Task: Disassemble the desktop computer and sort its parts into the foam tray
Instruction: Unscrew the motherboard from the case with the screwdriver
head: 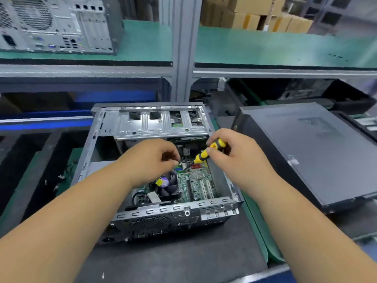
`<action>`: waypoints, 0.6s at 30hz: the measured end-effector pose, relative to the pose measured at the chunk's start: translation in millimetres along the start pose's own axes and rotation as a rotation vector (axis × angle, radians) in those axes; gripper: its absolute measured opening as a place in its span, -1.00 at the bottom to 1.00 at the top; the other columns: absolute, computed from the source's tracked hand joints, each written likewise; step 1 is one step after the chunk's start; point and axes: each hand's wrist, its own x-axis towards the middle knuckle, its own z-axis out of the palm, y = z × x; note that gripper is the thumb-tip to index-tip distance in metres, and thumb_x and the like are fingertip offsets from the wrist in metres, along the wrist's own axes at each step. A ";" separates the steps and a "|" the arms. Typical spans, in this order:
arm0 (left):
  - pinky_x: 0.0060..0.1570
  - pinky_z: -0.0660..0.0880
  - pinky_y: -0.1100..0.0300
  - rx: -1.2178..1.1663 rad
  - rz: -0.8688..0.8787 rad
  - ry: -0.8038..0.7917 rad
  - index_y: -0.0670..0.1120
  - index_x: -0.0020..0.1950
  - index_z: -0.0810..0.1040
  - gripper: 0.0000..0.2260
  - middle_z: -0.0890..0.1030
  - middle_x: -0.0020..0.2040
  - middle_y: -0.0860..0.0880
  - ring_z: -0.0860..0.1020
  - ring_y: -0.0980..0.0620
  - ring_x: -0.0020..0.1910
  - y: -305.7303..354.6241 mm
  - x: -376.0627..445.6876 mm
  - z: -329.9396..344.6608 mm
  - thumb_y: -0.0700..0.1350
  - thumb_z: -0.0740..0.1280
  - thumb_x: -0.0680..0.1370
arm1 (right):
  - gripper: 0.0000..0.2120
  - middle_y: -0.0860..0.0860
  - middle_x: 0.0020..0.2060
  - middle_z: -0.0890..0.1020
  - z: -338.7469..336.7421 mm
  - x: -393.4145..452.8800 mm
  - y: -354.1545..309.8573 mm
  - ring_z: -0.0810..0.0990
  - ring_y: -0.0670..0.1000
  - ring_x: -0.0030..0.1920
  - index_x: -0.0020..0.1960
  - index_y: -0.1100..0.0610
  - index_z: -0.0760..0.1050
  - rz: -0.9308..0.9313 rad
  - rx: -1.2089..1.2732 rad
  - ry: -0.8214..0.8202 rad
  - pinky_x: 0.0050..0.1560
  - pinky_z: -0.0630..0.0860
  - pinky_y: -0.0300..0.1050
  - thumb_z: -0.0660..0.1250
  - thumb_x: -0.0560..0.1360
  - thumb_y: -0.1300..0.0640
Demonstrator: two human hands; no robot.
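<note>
Both bare forearms reach in from the near edge over the open desktop computer (157, 172) lying on its side on the dark worktop (183, 260). Right hand (234, 154) has fingers curled round a yellow-and-black screwdriver (208, 152), tip angled down-left toward the motherboard (199, 182). Left hand (151, 160) has fingers curled, pinching a thin black cable (186, 160) just above the board; exact contact is partly hidden. CPU fan (168, 183) sits below the left hand, metal drive cage (161, 123) at the far end of the case. Black foam tray (26, 160) lies left of the case, touching or just beside it. Closed black computer case (306, 152) lies right. Another grey tower (59, 23) stands on the green shelf (265, 48) above.
</note>
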 end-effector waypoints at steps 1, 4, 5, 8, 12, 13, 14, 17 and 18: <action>-0.16 0.48 0.23 0.017 0.040 -0.061 0.15 -0.10 0.61 -0.97 0.59 -0.20 0.21 0.53 0.28 -0.21 1.0 8.1 1.8 0.02 0.41 0.48 | -0.98 -0.15 -0.37 0.50 -0.5 -1.3 -1.6 0.44 -0.14 -0.22 -0.09 -0.09 0.49 -0.008 -0.092 -0.003 -0.12 0.30 -0.11 0.33 0.50 0.00; -0.17 0.44 0.32 0.091 0.172 -0.245 0.16 -0.04 0.61 -0.92 0.59 -0.16 0.20 0.52 0.27 -0.17 6.0 34.8 9.1 0.05 0.41 0.48 | -0.93 -0.15 -0.28 0.51 -1.5 -2.4 -6.8 0.43 -0.17 -0.15 -0.05 -0.07 0.46 -0.054 -0.364 -0.038 0.05 0.33 -0.02 0.32 0.51 -0.02; -0.19 0.41 0.34 0.123 0.224 -0.306 0.15 -0.02 0.61 -0.90 0.59 -0.15 0.20 0.52 0.27 -0.17 9.2 43.7 12.4 0.04 0.41 0.49 | -0.93 -0.14 -0.25 0.52 -1.3 -2.4 -7.4 0.43 -0.13 -0.16 -0.04 -0.08 0.46 -0.058 -0.447 -0.064 0.12 0.32 0.02 0.30 0.51 -0.04; -0.22 0.37 0.32 0.191 0.335 -0.490 0.15 -0.10 0.57 -0.94 0.57 -0.20 0.18 0.50 0.25 -0.22 20.2 67.7 26.9 0.01 0.43 0.48 | -0.93 -0.16 -0.22 0.51 0.5 -4.4 -5.5 0.38 -0.04 -0.11 -0.02 -0.11 0.45 -0.031 -0.588 -0.134 0.10 0.25 -0.02 0.28 0.51 -0.06; -0.20 0.42 0.21 0.374 0.477 -0.712 0.06 -0.14 0.56 -0.95 0.61 -0.19 0.02 0.56 0.00 -0.17 38.3 88.5 57.6 -0.10 0.38 0.46 | -0.91 -0.13 -0.15 0.58 4.2 -11.0 2.8 0.40 0.00 -0.02 0.01 -0.14 0.47 0.036 -0.683 -0.207 0.07 0.20 0.00 0.32 0.51 -0.07; -0.18 0.44 0.17 0.419 0.510 -0.747 -0.02 -0.08 0.58 -0.94 0.61 -0.15 -0.06 0.57 -0.08 -0.12 42.3 91.6 66.7 -0.13 0.35 0.47 | -0.91 -0.13 -0.15 0.58 4.7 -12.7 5.3 0.39 0.00 0.00 0.01 -0.14 0.48 0.049 -0.709 -0.224 0.07 0.19 0.01 0.33 0.51 -0.05; -0.14 0.46 0.13 0.446 0.545 -0.783 -0.09 -0.04 0.58 -0.90 0.61 -0.11 -0.12 0.57 -0.14 -0.07 44.7 94.3 75.1 -0.15 0.32 0.48 | -0.90 -0.14 -0.14 0.59 5.2 -14.0 7.7 0.39 0.00 0.00 0.01 -0.13 0.48 0.060 -0.732 -0.242 0.08 0.18 0.01 0.34 0.51 -0.03; 0.10 0.44 0.12 0.564 0.647 -0.911 -0.17 0.15 0.56 -0.78 0.59 0.10 -0.16 0.53 -0.14 0.08 48.2 100.5 96.4 -0.16 0.26 0.55 | -0.86 -0.16 -0.06 0.60 7.8 -15.2 11.7 0.36 -0.02 0.01 0.05 -0.13 0.49 0.071 -0.766 -0.287 0.01 0.08 -0.01 0.34 0.49 -0.01; 0.15 0.39 0.18 0.615 0.674 -0.939 -0.17 0.21 0.54 -0.75 0.57 0.18 -0.16 0.51 -0.11 0.14 48.2 102.3 101.5 -0.13 0.24 0.58 | -0.86 -0.17 -0.05 0.59 7.9 -14.5 12.5 0.35 -0.03 0.01 0.05 -0.13 0.49 0.062 -0.773 -0.293 -0.03 0.05 -0.02 0.34 0.49 0.00</action>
